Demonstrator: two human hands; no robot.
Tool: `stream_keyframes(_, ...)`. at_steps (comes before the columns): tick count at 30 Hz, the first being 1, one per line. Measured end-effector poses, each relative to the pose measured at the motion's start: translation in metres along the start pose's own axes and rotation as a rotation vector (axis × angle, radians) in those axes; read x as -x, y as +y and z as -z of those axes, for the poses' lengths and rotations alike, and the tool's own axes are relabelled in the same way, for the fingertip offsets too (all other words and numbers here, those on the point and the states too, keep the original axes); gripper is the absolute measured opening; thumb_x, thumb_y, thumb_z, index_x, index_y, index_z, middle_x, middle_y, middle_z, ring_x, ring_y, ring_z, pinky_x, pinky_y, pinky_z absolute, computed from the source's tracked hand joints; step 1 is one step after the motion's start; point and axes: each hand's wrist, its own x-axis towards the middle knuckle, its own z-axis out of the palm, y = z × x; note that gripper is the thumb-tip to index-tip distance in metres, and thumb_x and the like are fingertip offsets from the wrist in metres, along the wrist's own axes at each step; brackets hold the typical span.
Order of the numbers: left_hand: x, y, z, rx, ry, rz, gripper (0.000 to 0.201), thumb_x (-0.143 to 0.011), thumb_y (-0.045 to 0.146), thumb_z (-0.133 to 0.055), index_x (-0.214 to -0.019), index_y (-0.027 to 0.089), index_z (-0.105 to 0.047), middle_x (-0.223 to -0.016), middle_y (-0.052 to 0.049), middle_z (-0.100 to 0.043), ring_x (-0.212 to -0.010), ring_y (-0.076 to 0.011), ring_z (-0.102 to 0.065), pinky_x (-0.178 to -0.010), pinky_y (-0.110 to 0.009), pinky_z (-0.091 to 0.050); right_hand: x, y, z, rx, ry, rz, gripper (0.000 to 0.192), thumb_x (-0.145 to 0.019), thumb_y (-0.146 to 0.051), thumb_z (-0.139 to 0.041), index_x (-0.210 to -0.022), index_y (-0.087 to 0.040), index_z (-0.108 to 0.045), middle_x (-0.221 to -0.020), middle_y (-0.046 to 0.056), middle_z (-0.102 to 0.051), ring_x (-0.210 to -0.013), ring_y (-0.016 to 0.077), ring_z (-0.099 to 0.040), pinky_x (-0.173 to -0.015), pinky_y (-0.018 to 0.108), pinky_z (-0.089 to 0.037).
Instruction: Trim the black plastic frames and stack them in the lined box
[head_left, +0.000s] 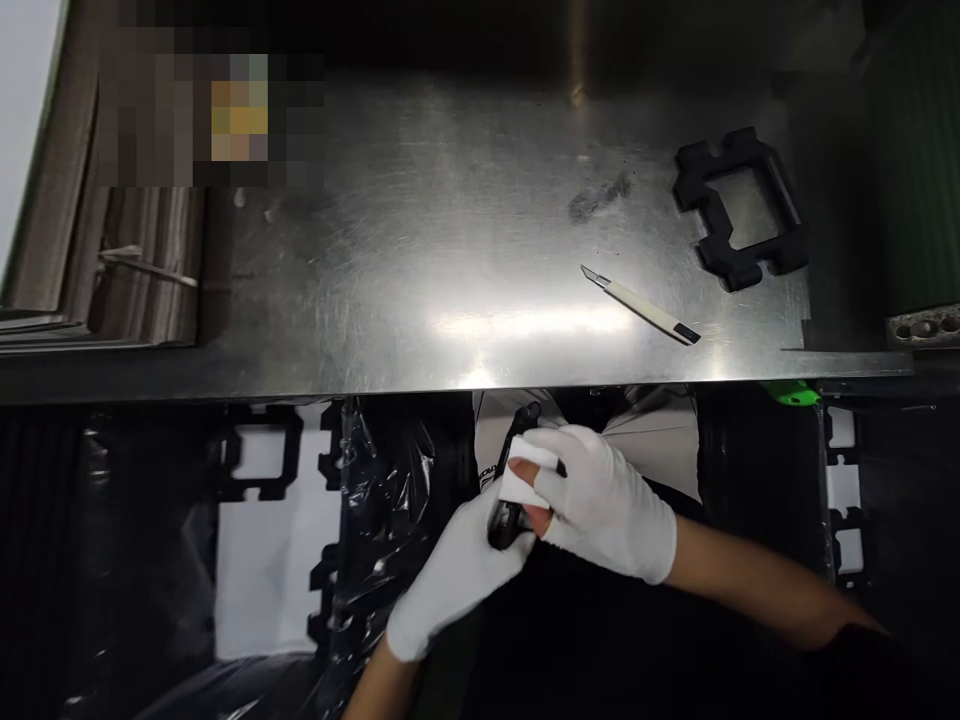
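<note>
My left hand, in a white glove, is closed around a narrow black part, probably seen edge-on and tilted over my lap. My right hand, gloved in white with bare fingertips showing, pinches a folded white cloth and presses it on that part. Much of the part is hidden behind the cloth and fingers. On the metal table beyond lies a white-handled craft knife, its blade pointing up and left. A black notched frame with a square opening rests farther right.
A stack of brown cardboard sheets, tied with string, stands at the table's left. Below, at left, more black frames sit with white sheets beside black plastic film. Others appear at the lower right, near a green object.
</note>
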Motion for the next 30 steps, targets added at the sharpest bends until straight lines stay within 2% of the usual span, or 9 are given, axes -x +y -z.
stream_keyframes(4, 0.000, 0.002, 0.000, 0.102, -0.048, -0.066, 0.023, -0.091, 0.036, -0.070, -0.105, 0.018, -0.072, -0.103, -0.007, -0.077, -0.098, -0.0282, -0.073, -0.091, -0.040, -0.062, 0.005, 0.002, -0.002, -0.156, 0.010, 0.169, 0.043, -0.096, -0.028, -0.074, -0.136, -0.014, -0.068, -0.139, 0.015, -0.068, -0.110, 0.0255, -0.065, -0.090, 0.041, -0.064)
stream_keyframes(9, -0.001, -0.003, 0.001, 0.059, -0.001, -0.007, 0.029, -0.086, 0.025, -0.069, -0.115, 0.019, -0.070, -0.097, -0.004, -0.076, -0.101, -0.0283, -0.073, -0.101, -0.044, -0.061, 0.003, 0.003, -0.004, -0.054, 0.024, 0.010, 0.035, -0.102, -0.024, -0.068, -0.136, -0.016, -0.068, -0.137, 0.016, -0.068, -0.114, 0.0266, -0.065, -0.095, 0.043, -0.063)
stream_keyframes(13, -0.001, -0.003, 0.005, 0.135, -0.059, -0.052, 0.024, -0.087, 0.034, -0.072, -0.104, 0.018, -0.072, -0.109, -0.009, -0.077, -0.104, -0.0293, -0.072, -0.099, -0.042, -0.062, -0.003, -0.003, -0.003, -0.116, -0.051, 0.184, 0.043, -0.099, -0.037, -0.076, -0.137, -0.016, -0.069, -0.140, 0.014, -0.068, -0.113, 0.0259, -0.065, -0.092, 0.040, -0.064)
stream_keyframes(15, 0.001, -0.004, 0.007, 0.077, -0.023, -0.021, 0.017, -0.086, 0.031, -0.071, -0.097, 0.018, -0.071, -0.100, -0.007, -0.076, -0.097, -0.0277, -0.071, -0.094, -0.040, -0.063, -0.008, -0.004, -0.001, -0.056, -0.070, 0.139, 0.037, -0.102, -0.032, -0.073, -0.135, -0.017, -0.070, -0.139, 0.014, -0.069, -0.109, 0.0251, -0.066, -0.088, 0.039, -0.063)
stream_keyframes(18, 0.002, -0.007, 0.010, 0.012, 0.035, 0.019, 0.019, -0.082, 0.025, -0.070, -0.100, 0.021, -0.071, -0.088, -0.002, -0.073, -0.090, -0.0264, -0.070, -0.093, -0.041, -0.063, -0.015, -0.007, 0.002, -0.024, -0.051, 0.059, 0.031, -0.105, -0.026, -0.066, -0.134, -0.016, -0.070, -0.139, 0.016, -0.068, -0.112, 0.0258, -0.065, -0.094, 0.043, -0.062)
stream_keyframes(22, 0.003, -0.013, 0.013, 0.038, 0.029, -0.018, 0.023, -0.081, 0.033, -0.075, -0.101, 0.022, -0.075, -0.093, -0.003, -0.076, -0.096, -0.0283, -0.071, -0.096, -0.039, -0.063, -0.021, -0.013, 0.002, -0.082, -0.116, 0.236, 0.037, -0.101, -0.032, -0.073, -0.133, -0.013, -0.070, -0.132, 0.014, -0.070, -0.111, 0.0260, -0.063, -0.089, 0.039, -0.062)
stream_keyframes(25, 0.002, -0.016, 0.014, 0.032, 0.057, -0.020, 0.025, -0.083, 0.033, -0.073, -0.105, 0.021, -0.075, -0.093, -0.004, -0.076, -0.096, -0.0285, -0.072, -0.093, -0.040, -0.063, -0.025, -0.016, 0.001, 0.014, -0.113, 0.078, 0.026, -0.104, -0.022, -0.065, -0.127, -0.013, -0.071, -0.123, 0.012, -0.071, -0.102, 0.0241, -0.063, -0.084, 0.038, -0.060)
stream_keyframes(27, 0.001, -0.018, 0.014, 0.040, 0.073, -0.036, 0.026, -0.083, 0.034, -0.072, -0.105, 0.021, -0.075, -0.093, -0.004, -0.076, -0.099, -0.0299, -0.073, -0.094, -0.040, -0.063, -0.027, -0.016, 0.001, 0.007, -0.112, 0.048, 0.025, -0.104, -0.025, -0.066, -0.126, -0.014, -0.072, -0.122, 0.011, -0.071, -0.102, 0.0249, -0.063, -0.086, 0.039, -0.060)
stream_keyframes(30, 0.001, -0.019, 0.016, 0.056, 0.072, -0.066, 0.022, -0.081, 0.034, -0.075, -0.098, 0.022, -0.074, -0.098, -0.004, -0.076, -0.103, -0.0307, -0.073, -0.098, -0.040, -0.062, -0.029, -0.015, 0.000, -0.074, -0.161, 0.224, 0.034, -0.100, -0.036, -0.074, -0.127, -0.016, -0.071, -0.127, 0.010, -0.071, -0.104, 0.0249, -0.063, -0.086, 0.038, -0.060)
